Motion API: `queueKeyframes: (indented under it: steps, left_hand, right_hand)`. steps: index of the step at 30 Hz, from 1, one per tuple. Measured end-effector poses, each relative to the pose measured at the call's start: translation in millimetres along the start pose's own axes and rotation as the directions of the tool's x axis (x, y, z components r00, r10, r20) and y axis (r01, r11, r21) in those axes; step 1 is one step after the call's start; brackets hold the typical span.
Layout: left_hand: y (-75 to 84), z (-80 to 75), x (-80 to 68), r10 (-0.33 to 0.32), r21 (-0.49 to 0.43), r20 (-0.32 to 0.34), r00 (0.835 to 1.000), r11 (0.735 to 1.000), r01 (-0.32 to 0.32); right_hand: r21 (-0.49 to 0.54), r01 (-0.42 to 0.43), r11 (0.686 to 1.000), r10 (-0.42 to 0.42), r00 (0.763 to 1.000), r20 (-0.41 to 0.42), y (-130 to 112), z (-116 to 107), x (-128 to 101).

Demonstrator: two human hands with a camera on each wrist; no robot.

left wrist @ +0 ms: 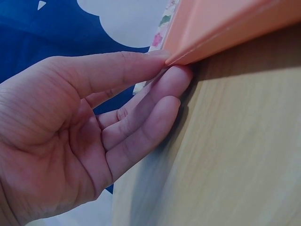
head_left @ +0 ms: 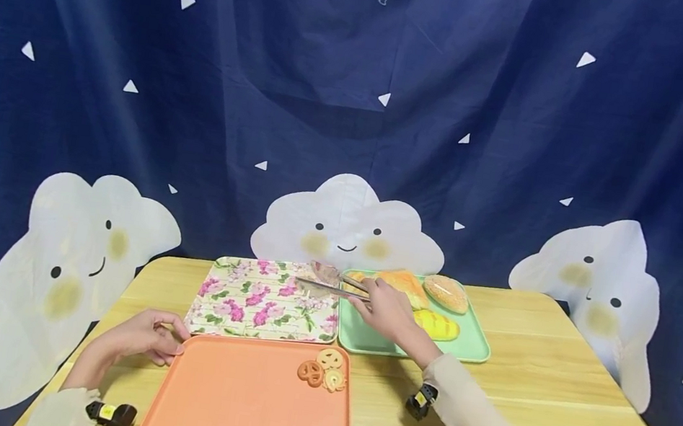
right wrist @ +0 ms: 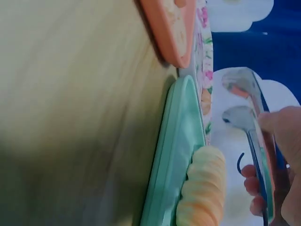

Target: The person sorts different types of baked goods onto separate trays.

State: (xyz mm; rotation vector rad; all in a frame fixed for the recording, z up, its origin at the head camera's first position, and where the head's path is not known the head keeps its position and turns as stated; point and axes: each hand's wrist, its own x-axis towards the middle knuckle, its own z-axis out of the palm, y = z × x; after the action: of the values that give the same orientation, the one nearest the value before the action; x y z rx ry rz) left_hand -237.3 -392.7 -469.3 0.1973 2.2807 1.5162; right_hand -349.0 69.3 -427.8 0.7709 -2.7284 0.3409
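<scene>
My left hand (head_left: 143,336) pinches the left far corner of an orange tray (head_left: 241,410); in the left wrist view its thumb lies above the corner and fingers below. My right hand (head_left: 387,309) grips metal tongs (right wrist: 257,141), whose rounded, spoon-like ends stand apart with nothing visible between them. In the head view the tongs point left over the right side of a floral tray (head_left: 292,333). Below the right hand is a green tray (head_left: 372,342) with a sesame bun (head_left: 446,293), a yellow loaf (head_left: 437,325) and an orange-yellow bread piece (head_left: 405,285).
A brown pretzel-shaped cookie (head_left: 310,373), a pale pretzel-shaped one (head_left: 330,358) and a round pale one (head_left: 334,380) lie in the orange tray's far right corner. The trays sit close together on a wooden table (head_left: 527,385). Behind hangs a dark blue curtain (head_left: 301,127).
</scene>
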Motion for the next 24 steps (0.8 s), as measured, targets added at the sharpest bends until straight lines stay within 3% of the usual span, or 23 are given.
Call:
queueKeyframes:
  steps: [6, 12, 20, 24]
  left_hand:
    - [0.4, -1.5, 0.9, 0.007, 0.003, 0.015, 1.0, 1.0, -0.007]
    - [2.9, 0.1, 0.1, 0.007, 0.004, 0.003, 1.0, 1.0, -0.007]
    - [0.5, 1.9, -0.7, 0.003, 0.01, -0.008, 1.0, 1.0, -0.003]
    - [0.1, 2.6, -1.6, 0.015, 0.002, -0.003, 1.0, 1.0, -0.015]
  right_hand:
    - [0.004, 0.129, 0.992, -0.129, 0.99, -0.054, 5.2, -14.7, -32.7]
    - [-0.077, 0.304, 0.949, -0.312, 0.94, -0.14, 5.8, -27.2, -64.5]
    - [-0.152, 0.438, 0.886, -0.457, 0.881, -0.122, 3.6, -38.2, -90.7]
    - [-0.161, 0.467, 0.869, -0.486, 0.867, -0.112, 3.1, -37.9, -97.8]
